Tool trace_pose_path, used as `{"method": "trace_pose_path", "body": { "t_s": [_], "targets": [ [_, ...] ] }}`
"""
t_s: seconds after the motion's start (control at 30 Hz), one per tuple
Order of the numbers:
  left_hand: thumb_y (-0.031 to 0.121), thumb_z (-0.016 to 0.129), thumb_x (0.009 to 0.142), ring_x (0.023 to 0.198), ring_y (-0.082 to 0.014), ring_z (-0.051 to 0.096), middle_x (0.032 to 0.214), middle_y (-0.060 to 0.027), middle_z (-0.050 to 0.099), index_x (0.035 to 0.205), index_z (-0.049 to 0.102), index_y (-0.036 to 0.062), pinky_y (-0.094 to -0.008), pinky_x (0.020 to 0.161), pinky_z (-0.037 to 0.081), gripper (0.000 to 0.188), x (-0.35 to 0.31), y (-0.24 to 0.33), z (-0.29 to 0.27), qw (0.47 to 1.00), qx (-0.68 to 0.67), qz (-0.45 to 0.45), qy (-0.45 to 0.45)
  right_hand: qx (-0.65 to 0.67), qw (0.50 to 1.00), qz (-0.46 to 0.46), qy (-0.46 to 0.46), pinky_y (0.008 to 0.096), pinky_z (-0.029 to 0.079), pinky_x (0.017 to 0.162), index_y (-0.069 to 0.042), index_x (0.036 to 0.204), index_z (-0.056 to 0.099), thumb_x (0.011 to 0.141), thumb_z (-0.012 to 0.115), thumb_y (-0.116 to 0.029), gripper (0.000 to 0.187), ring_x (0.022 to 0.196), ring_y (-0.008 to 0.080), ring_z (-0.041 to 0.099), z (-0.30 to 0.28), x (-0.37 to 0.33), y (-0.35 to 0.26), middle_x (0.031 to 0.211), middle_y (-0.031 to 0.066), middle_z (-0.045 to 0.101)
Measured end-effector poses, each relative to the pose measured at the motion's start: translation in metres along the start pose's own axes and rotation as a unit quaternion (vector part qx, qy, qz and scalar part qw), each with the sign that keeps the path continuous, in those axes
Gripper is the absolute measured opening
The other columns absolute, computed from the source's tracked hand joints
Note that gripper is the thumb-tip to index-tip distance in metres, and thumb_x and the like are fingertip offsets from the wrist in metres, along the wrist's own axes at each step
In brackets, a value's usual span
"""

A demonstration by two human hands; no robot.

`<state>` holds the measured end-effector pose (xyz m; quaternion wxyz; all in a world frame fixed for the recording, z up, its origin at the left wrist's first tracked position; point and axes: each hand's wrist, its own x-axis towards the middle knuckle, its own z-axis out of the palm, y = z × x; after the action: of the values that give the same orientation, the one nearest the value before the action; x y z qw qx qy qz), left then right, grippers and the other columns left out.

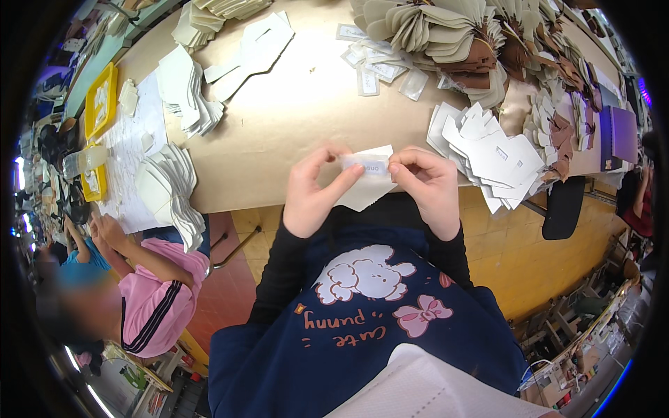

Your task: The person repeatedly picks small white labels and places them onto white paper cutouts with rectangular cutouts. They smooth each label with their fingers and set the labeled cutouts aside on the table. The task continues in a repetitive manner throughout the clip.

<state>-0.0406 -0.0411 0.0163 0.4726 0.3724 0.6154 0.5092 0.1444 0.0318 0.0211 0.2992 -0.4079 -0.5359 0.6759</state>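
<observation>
Between my hands, at the near edge of the table, is a white cut piece point(366, 194) with a small printed label point(376, 168) lying across it. My left hand point(317, 182) is closed on the left side, its thumb pressed on the label and the fingers partly behind the piece. My right hand point(431, 187) pinches the right end of the label between thumb and forefinger. Whether the label is stuck to the piece, I cannot tell. To the right of my right hand lies a loose pile of white cut pieces point(498, 157).
More small labels point(380, 63) lie further back, beside bundles of beige and brown pieces point(446, 35). White stacks point(167, 184) and yellow trays point(102, 97) stand on the left, where a co-worker in a pink shirt point(164, 296) sits. A black chair back point(563, 207) is at the right edge.
</observation>
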Motion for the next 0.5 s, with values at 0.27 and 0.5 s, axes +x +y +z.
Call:
{"method": "trace_pose_path", "body": {
  "t_s": [0.27, 0.5],
  "targets": [
    [-0.007, 0.072, 0.084, 0.095, -0.0223, 0.073, 0.109, -0.0156, 0.074, 0.112, 0.075, 0.0003, -0.0293, 0.081, 0.059, 0.029, -0.010, 0.004, 0.034, 0.970, 0.106, 0.205, 0.081, -0.031, 0.993, -0.103, 0.050, 0.0247, 0.048, 0.068, 0.004, 0.091, 0.071, 0.090, 0.068, 0.001, 0.004, 0.073, 0.0113, 0.060, 0.016, -0.002, 0.001, 0.081, 0.0064, 0.067],
    [-0.009, 0.068, 0.087, 0.099, -0.0211, 0.072, 0.113, -0.0169, 0.074, 0.114, 0.074, -0.0008, -0.0287, 0.087, 0.059, 0.029, -0.008, 0.008, 0.026, 0.991, 0.018, 0.129, 0.026, -0.009, 0.996, -0.087, 0.030, 0.0254, 0.048, 0.067, 0.005, 0.095, 0.072, 0.091, 0.069, 0.000, 0.007, 0.073, 0.0122, 0.061, 0.015, -0.002, -0.005, 0.082, 0.0074, 0.068]
  ]
}}
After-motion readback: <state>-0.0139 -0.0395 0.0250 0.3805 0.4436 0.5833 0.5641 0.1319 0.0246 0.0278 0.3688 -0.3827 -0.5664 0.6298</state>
